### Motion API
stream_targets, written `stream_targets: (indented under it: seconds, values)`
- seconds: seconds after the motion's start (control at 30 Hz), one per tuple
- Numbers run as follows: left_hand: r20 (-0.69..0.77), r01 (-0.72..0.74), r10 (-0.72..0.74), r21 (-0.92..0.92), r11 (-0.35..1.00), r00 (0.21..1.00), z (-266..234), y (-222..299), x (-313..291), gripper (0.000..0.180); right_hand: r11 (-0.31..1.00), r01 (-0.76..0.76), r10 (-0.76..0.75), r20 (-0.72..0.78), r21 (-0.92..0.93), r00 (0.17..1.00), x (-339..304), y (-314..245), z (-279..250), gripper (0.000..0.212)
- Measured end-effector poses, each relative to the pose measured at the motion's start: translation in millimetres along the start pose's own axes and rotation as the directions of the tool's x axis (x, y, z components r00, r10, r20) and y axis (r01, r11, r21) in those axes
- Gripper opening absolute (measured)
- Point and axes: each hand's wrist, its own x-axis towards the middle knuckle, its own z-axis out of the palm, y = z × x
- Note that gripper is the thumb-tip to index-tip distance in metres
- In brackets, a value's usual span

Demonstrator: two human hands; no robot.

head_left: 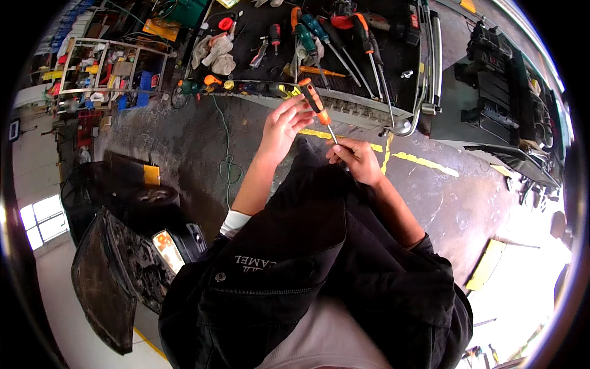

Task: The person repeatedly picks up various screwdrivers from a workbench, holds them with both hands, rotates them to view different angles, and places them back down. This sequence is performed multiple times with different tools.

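A screwdriver [316, 103] with an orange and black handle stands tilted in front of my body, its handle up and away from me. The fingers of my right hand [358, 161] are closed round its metal shaft; the tip is hidden by the hand. Just left of the handle is my left hand [284, 128], fingers spread and holding nothing. Whether its fingertips touch the handle I cannot tell. Beyond both hands is a dark-topped workbench [252, 31]. On it lie an orange-handled screwdriver [362, 34], green-handled screwdrivers [305, 38] and a red and black screwdriver [275, 35].
Crumpled gloves [218, 55] lie at the bench's left. A metal shelf rack [114, 67] with mixed parts stands far left. Dark car panels [104, 270] rest at left. A green cable [228, 166] runs across the floor. At right is a dark tool cart [467, 98].
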Motion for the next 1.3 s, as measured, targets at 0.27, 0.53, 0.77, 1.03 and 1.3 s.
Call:
stream_targets:
  seconds: [0.27,0.53,0.77,1.03,1.3]
  values:
    - [0.008,-0.065,0.064,0.091,0.994,0.998,-7,11,16,0.042,0.991,0.028,-0.036,-0.054,-0.133,0.998,21,-8,7,0.024]
    - [0.095,-0.135,0.111,0.311,0.941,0.989,-23,44,46,0.037,0.967,0.107,-0.128,-0.078,-0.231,0.989,62,-18,19,0.024]
    - [0.103,-0.081,0.053,0.291,0.953,0.993,-31,61,65,0.034,0.971,0.005,-0.040,-0.141,-0.239,0.989,76,-19,30,0.024]
    - [0.094,-0.108,0.086,0.250,0.962,0.992,-12,47,71,0.035,0.924,0.021,-0.101,-0.191,-0.383,0.976,70,-15,23,0.025]
    - [0.173,-0.342,0.296,0.400,0.850,0.939,6,19,55,0.048,0.815,0.061,-0.163,-0.127,-0.576,0.978,54,7,2,0.024]
